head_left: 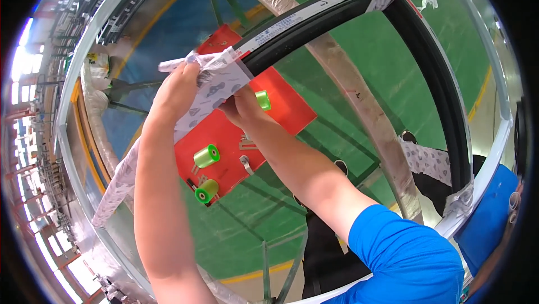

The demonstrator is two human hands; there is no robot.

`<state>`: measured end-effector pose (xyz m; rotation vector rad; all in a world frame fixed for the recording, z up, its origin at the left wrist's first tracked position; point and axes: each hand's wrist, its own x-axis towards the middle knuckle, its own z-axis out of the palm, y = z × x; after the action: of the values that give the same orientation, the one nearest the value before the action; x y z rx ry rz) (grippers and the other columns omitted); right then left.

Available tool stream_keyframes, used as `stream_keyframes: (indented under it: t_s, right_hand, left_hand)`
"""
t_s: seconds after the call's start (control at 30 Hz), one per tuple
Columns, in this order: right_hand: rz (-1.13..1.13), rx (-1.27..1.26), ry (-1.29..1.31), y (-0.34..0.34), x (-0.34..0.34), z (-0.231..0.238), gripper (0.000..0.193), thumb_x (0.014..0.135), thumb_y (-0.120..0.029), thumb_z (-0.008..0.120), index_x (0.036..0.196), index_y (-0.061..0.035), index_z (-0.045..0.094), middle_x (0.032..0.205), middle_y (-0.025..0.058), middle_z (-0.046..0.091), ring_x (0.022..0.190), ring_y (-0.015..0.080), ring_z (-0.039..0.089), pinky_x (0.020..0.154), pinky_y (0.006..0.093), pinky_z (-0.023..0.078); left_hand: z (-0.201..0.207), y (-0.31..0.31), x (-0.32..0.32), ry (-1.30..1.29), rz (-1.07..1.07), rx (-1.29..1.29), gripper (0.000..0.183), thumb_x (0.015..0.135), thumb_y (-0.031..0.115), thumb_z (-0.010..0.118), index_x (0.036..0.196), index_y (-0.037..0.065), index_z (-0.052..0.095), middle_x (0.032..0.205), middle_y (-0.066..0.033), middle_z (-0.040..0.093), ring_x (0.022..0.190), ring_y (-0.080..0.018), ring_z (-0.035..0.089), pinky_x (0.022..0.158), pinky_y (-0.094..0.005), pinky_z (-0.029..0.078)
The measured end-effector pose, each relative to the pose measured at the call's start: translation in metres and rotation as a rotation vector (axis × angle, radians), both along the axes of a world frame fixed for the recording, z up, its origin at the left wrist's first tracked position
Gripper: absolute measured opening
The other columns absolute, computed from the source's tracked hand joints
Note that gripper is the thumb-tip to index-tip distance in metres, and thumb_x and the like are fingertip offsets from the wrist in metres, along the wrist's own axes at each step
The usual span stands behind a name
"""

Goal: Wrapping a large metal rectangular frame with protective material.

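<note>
A black frame bar [314, 27] with a pale printed strip along its edge runs from the upper middle toward my hands. White wrapping film [220, 86] with grey motifs covers the bar's near end and is bunched at the top. My left hand [182, 87] is closed on this film at its left edge, thumb on top. My right hand [242, 105] reaches in beneath the wrapped end; its fingers are mostly hidden by the bar and film. Close beside the right hand shows a green film roll [263, 100].
Under the frame stands a red board [289, 110] carrying more green rolls [207, 155] and small metal pieces. Another black bar [435, 57] curves down the right side, and a plastic-covered beam [359, 96] crosses the middle. Another person's blue clothing [488, 219] shows at the right.
</note>
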<state>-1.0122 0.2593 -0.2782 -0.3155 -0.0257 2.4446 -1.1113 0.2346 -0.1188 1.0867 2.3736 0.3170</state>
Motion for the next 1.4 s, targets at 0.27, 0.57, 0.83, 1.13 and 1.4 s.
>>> stream_keyframes:
  t_s: [0.27,0.57,0.83,1.13,1.4]
  right_hand:
    - [0.149,0.161,0.347,0.025,-0.027,-0.009,0.046,0.095,-0.042,0.057,0.131,-0.0140,0.056,0.130,0.0078,0.060,0.118,0.0251,0.059,0.100,0.0480,0.048]
    - [0.188,0.051,0.530,0.041,-0.044,0.020,0.043,0.093,-0.033,0.061,0.126,-0.0066,0.054,0.119,0.0143,0.062,0.109,0.0293,0.063,0.093,0.0475,0.054]
    - [0.225,0.184,0.675,0.039,-0.038,0.038,0.041,0.094,-0.029,0.061,0.126,-0.0053,0.053,0.121,0.0146,0.061,0.110,0.0290,0.062,0.092,0.0458,0.056]
    - [0.317,0.099,0.869,0.039,-0.045,0.008,0.059,0.097,-0.054,0.047,0.140,-0.0141,0.047,0.141,0.0120,0.051,0.128,0.0315,0.050,0.106,0.0496,0.044]
    - [0.216,0.174,0.454,0.027,-0.018,0.038,0.060,0.098,-0.055,0.044,0.142,-0.0141,0.045,0.141,0.0113,0.049,0.129,0.0322,0.049,0.106,0.0529,0.041]
  left_hand:
    - [-0.004,0.006,-0.013,0.430,-0.413,-0.160,0.033,0.089,0.008,0.040,0.099,-0.011,0.065,0.105,-0.0328,0.063,0.104,-0.0450,0.062,0.093,-0.0483,0.048]
    - [0.012,-0.018,0.003,0.237,0.088,0.266,0.038,0.084,0.015,0.059,0.120,0.004,0.061,0.136,-0.0241,0.045,0.123,-0.0414,0.050,0.107,-0.0440,0.038]
    - [0.011,-0.039,-0.061,-0.466,0.023,0.207,0.069,0.085,0.026,0.075,0.143,0.005,0.043,0.125,-0.0120,0.060,0.112,-0.0201,0.059,0.097,-0.0321,0.046]
    - [0.032,-0.057,-0.078,-0.706,0.183,0.244,0.062,0.083,0.055,0.071,0.115,0.003,0.061,0.093,-0.0025,0.064,0.084,-0.0116,0.059,0.076,-0.0284,0.050]
    - [0.062,-0.056,-0.030,-0.300,0.079,0.396,0.061,0.071,0.026,0.084,0.118,-0.002,0.058,0.095,-0.0061,0.066,0.081,-0.0116,0.061,0.070,-0.0247,0.050]
